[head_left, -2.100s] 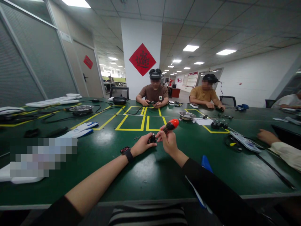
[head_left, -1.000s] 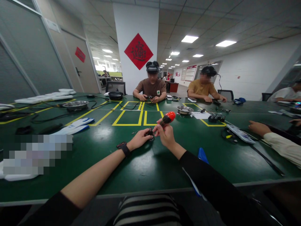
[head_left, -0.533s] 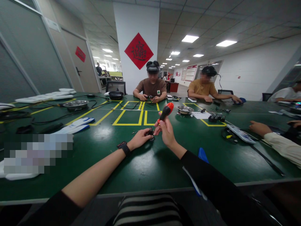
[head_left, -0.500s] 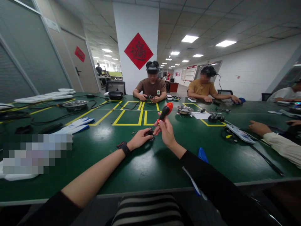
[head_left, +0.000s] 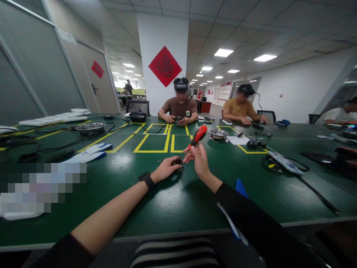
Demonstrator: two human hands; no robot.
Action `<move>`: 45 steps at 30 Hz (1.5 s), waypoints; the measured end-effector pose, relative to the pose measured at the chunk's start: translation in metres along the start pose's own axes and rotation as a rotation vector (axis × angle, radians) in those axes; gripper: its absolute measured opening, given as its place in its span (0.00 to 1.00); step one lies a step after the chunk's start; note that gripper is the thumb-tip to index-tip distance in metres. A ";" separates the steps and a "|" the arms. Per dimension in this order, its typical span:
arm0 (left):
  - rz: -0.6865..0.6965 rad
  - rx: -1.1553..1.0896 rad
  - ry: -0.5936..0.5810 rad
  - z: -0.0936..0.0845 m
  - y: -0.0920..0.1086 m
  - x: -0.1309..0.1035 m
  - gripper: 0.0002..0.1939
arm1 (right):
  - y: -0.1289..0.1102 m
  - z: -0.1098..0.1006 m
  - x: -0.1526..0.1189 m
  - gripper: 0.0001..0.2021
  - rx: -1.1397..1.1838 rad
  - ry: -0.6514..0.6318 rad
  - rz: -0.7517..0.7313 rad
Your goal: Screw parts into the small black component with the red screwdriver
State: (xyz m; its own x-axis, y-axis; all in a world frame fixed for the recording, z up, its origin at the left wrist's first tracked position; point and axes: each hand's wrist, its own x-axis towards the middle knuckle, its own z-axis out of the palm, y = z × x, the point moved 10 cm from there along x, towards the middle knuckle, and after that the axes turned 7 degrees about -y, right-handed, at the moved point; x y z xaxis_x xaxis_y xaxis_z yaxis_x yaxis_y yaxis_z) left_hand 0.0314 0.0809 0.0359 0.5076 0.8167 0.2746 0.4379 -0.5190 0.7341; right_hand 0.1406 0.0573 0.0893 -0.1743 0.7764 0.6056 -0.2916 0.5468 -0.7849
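My right hand [head_left: 200, 160] is closed round a screwdriver [head_left: 198, 136] with a red and black handle, which tilts up and to the right. The tool's lower end points toward a small dark part with a metal top [head_left: 179, 160]. My left hand [head_left: 166, 168] grips that part against the green table [head_left: 150, 208], its fingers hiding some of it. Several tiny pieces [head_left: 160, 161], perhaps screws, lie just left of the part. Whether the screwdriver's tip touches the part I cannot tell.
White-and-blue gloves [head_left: 89, 152] lie on the left. Metal bowls [head_left: 219, 134] stand farther back. Black blocks [head_left: 256, 143] and a white sheet [head_left: 237, 140] are at the right, near a cable [head_left: 318, 195]. Two people wearing headsets sit across the table.
The screwdriver handle has turned in my right hand, showing more red. My left hand stays on the part. A co-worker's sleeved arm at the right has drawn back out of view.
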 end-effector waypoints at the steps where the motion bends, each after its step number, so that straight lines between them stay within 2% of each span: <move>1: 0.000 0.003 0.001 0.000 0.000 0.000 0.11 | 0.000 0.000 0.000 0.13 -0.003 -0.001 0.001; 8: 0.002 -0.005 -0.001 0.000 0.000 0.000 0.11 | -0.001 0.003 -0.002 0.17 -0.042 -0.014 -0.009; 19: 0.025 -0.018 -0.021 0.003 -0.005 0.002 0.12 | 0.004 -0.001 -0.001 0.13 -0.068 0.039 -0.001; 31: 0.050 -0.037 -0.040 0.006 -0.009 0.003 0.11 | 0.007 0.005 0.002 0.14 -0.037 -0.020 0.033; 36: 0.040 -0.035 -0.046 0.007 -0.013 0.003 0.12 | 0.005 0.004 0.001 0.15 -0.032 -0.007 0.013; 45: 0.070 0.039 -0.031 0.004 -0.008 0.001 0.12 | 0.000 0.004 -0.001 0.18 -0.028 -0.024 0.008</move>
State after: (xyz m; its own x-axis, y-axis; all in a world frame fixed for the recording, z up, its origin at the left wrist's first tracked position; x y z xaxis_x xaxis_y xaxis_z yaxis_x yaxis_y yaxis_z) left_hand 0.0316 0.0852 0.0281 0.5605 0.7700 0.3047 0.4284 -0.5845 0.6891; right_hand 0.1370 0.0551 0.0891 -0.1994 0.7730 0.6023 -0.2636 0.5497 -0.7927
